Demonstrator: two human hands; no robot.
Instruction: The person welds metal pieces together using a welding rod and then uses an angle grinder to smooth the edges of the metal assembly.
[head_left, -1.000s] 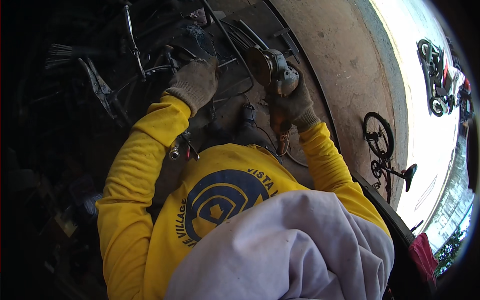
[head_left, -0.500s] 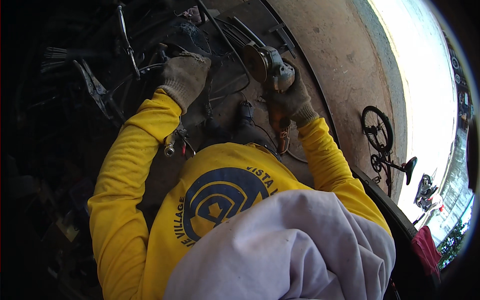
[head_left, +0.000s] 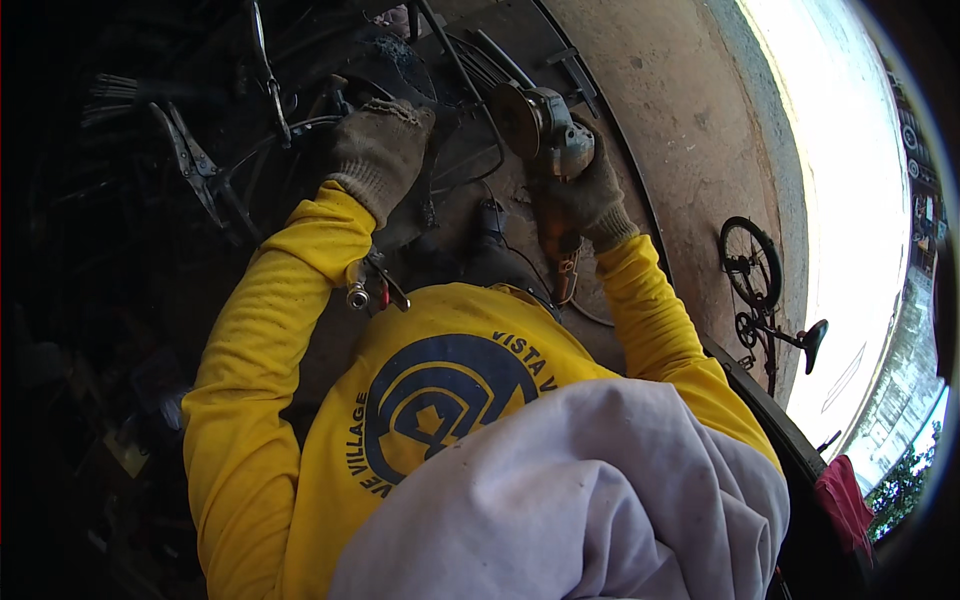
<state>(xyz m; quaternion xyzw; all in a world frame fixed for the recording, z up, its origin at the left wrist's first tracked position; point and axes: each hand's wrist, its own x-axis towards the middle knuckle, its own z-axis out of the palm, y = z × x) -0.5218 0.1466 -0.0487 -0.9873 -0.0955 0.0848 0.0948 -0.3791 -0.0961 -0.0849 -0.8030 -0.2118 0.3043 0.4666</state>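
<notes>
My right hand [head_left: 580,190], in a brown knit work glove, grips an angle grinder [head_left: 565,140] by its body. The grinder's round disc [head_left: 515,121] faces left, beside a thin bent metal rod [head_left: 468,85] and apart from my left hand. My left hand [head_left: 385,150], gloved too, is closed at the dark metalwork; its fingers are mostly hidden and I cannot make out what they hold. Locking pliers [head_left: 192,165] lie left of it, and a second pair of shiny locking pliers [head_left: 268,80] stands just beyond. A metal fitting [head_left: 358,295] shows below my left wrist.
A dark metal work surface edge [head_left: 625,150] curves past my right hand. Several long rods [head_left: 500,60] lie at the far side. A cord [head_left: 595,318] trails below the grinder. Further right, a bicycle [head_left: 755,265] stands on the earthen floor. The left side is dark and cluttered.
My left hand has shifted slightly to the right, still closed. The grinder stays nearly in place in my right hand. A motorbike at the far right is no longer in view.
</notes>
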